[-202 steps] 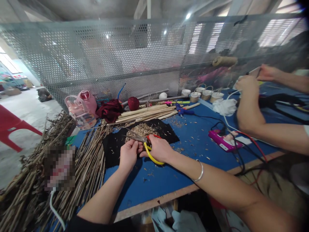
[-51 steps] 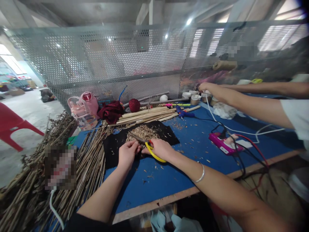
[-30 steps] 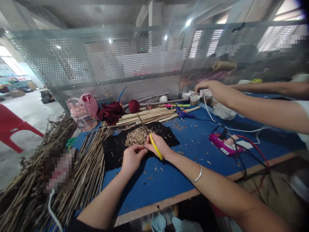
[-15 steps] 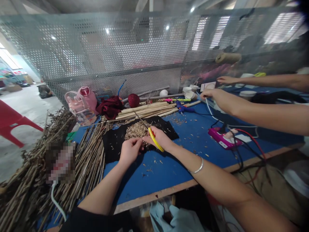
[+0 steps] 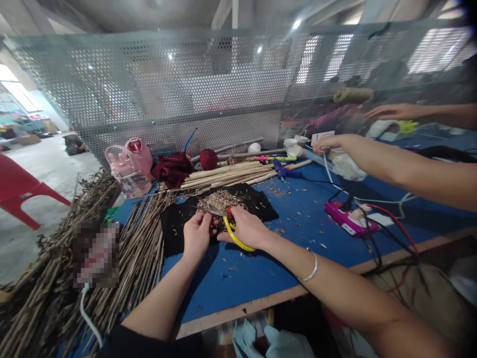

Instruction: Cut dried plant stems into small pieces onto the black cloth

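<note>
My right hand grips a pair of scissors by the yellow handles. The blades point left, toward my left hand, across the near side of a heap of small dry cut pieces. My left hand has its thumb and fingers pinched together near the blade tips; whatever is between them is too small to make out. The heap lies on a black cloth on the blue table.
Dry stalks spread along the left. Behind the cloth are peeled sticks, dark red yarn, a pink bottle and a blue glue gun. A purple power strip and a co-worker's arms are on the right.
My right hand has turned the scissors so the blades swing down and left to my left fingers. The co-worker's far hand has moved right, and the view has shifted slightly.
</note>
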Available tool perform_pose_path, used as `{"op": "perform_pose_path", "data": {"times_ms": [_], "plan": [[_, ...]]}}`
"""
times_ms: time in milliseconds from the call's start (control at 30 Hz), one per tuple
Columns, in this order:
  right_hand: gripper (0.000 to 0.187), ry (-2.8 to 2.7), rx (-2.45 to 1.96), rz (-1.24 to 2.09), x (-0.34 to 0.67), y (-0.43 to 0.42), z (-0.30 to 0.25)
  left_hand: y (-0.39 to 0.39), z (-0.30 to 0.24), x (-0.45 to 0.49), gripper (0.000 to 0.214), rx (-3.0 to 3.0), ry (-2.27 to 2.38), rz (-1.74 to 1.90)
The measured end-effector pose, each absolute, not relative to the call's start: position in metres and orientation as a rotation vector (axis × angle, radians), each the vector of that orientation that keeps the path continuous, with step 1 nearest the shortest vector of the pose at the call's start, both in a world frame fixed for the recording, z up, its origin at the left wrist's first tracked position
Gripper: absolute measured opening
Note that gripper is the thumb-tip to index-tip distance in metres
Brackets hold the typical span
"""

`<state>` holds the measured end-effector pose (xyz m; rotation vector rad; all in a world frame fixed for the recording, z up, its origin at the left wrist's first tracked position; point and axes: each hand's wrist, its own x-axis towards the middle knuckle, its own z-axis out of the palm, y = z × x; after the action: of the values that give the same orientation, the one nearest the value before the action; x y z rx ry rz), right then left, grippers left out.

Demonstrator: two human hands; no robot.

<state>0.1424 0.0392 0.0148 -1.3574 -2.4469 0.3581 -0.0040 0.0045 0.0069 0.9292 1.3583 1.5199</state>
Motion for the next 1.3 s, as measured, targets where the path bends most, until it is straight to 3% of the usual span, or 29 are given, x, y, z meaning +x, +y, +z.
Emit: {"op": "perform_pose_path", "data": {"times_ms": [633, 1300], "plan": [[0.057, -2.397, -1.313, 0.497, 0.1363, 0.0346, 0.0077, -0.0003, 0.0055, 0.0008, 0.029, 1.086, 1.337, 1.566], [0.067, -2.394, -1.435, 0.280, 0.1338, 0.0341, 0.0089, 0.0036, 0.0053, 0.0056, 0.020, 1.056, 1.428, 1.522]]}}
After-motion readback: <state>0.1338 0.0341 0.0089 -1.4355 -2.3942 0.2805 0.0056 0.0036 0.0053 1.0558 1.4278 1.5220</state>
